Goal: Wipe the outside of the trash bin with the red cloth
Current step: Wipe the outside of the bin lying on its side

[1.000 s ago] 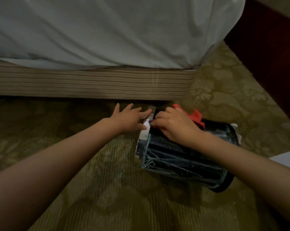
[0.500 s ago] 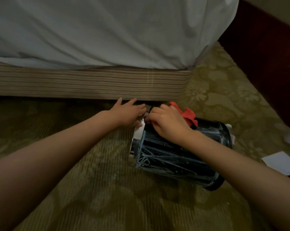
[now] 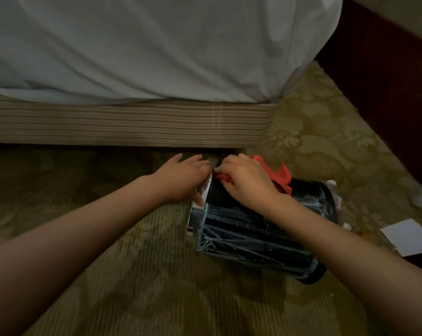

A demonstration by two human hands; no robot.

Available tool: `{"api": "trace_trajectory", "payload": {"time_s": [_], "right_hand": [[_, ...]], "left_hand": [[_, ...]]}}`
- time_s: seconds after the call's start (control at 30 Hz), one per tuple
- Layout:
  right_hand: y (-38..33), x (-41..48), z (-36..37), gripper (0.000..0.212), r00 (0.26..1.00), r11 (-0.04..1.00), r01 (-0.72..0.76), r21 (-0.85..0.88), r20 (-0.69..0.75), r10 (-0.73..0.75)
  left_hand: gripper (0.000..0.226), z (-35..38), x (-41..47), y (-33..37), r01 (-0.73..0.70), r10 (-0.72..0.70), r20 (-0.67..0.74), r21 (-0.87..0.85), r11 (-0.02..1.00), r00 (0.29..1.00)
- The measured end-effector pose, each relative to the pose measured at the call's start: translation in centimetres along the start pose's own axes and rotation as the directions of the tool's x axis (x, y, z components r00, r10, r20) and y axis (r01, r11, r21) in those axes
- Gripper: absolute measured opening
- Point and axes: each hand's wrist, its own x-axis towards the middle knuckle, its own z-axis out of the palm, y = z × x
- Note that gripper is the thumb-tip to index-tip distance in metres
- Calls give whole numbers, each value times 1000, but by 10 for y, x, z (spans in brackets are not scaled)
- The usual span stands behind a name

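A dark cylindrical trash bin (image 3: 253, 236) lies on its side on the carpet, its shiny metal rim to the left. My right hand (image 3: 247, 179) grips the red cloth (image 3: 281, 175) and presses it on the bin's upper side near the rim. Most of the cloth is bunched under and behind that hand. My left hand (image 3: 183, 177) rests on the metal rim, fingers spread and fairly straight, steadying the bin.
A bed with a white sheet (image 3: 144, 49) and a striped wooden base (image 3: 122, 124) runs across just beyond the bin. A white paper (image 3: 406, 236) lies on the carpet at right. Dark furniture (image 3: 384, 88) stands at the far right. A small bottle top (image 3: 332, 183) shows behind the bin.
The bin and both hands sit slightly further left and down in view. My right hand with the cloth has shifted a little toward the metal rim; my left hand stays on it.
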Motion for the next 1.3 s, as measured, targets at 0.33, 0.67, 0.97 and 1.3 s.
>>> {"api": "trace_trajectory", "payload": {"time_s": [0.33,0.67,0.97,1.3], "right_hand": [[-19,-35,-12,27,937,942,331,-43,134,-323],[-9,-33,-7,25,955,953,292,-77,-33,-295],[6,-12,-7,30,991,980,133,-145,-8,-135],[-7,-52,-2,27,907,900,402,-165,-61,-416]], "left_hand": [[119,2,-13,10,7,-13,132,43,999,991],[122,-2,-3,0,31,-28,167,-16,999,986],[116,-3,2,2,41,-38,165,-15,999,986],[116,-8,3,5,49,-51,171,12,999,984]]}}
